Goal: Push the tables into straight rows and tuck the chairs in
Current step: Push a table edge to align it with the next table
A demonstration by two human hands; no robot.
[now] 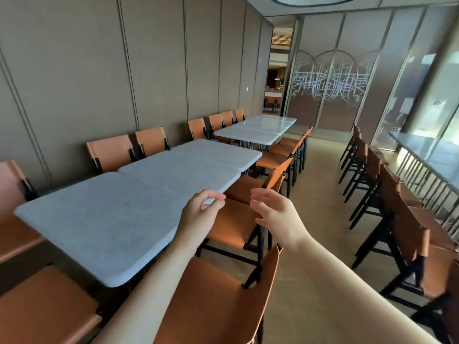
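The tables stood in two groups along the panelled wall (74, 58), their pale marble tops butted end to end. The near group counted three tabletops: the nearest tabletop (99, 227), a middle tabletop (178, 175) and a third tabletop (218, 151), each set a little askew of the next so that the long edges stepped rather than ran straight. Beyond a gap stood the far group (258, 129), where seams showed at least three tops; the exact count could not be told. A further pale tabletop (427, 155) ran along the glass on the right. On the wall side of the near group three orange chairs showed: one at the left edge of view (12, 184) and a pair (111, 151) side by side further on. Four more chair backs (216, 121) lined the wall side of the far group. On the aisle side, a nearest chair (218, 299) sat at the near corner of the nearest tabletop with its seat partly under the edge, a second chair (236, 224) stood beyond it, and a third chair (278, 175) after that, with a file of further chairs (295, 145) too overlapped to count. The left hand (201, 214) hovered at the aisle-side edge of the nearest tabletop, fingers curled with thumb and fingertip meeting, holding nothing visible. The right hand (275, 214) hung above the second chair, fingers loosely spread, touching nothing. A row of at least four dark-framed chairs (372, 175) lined the right-hand tabletop.
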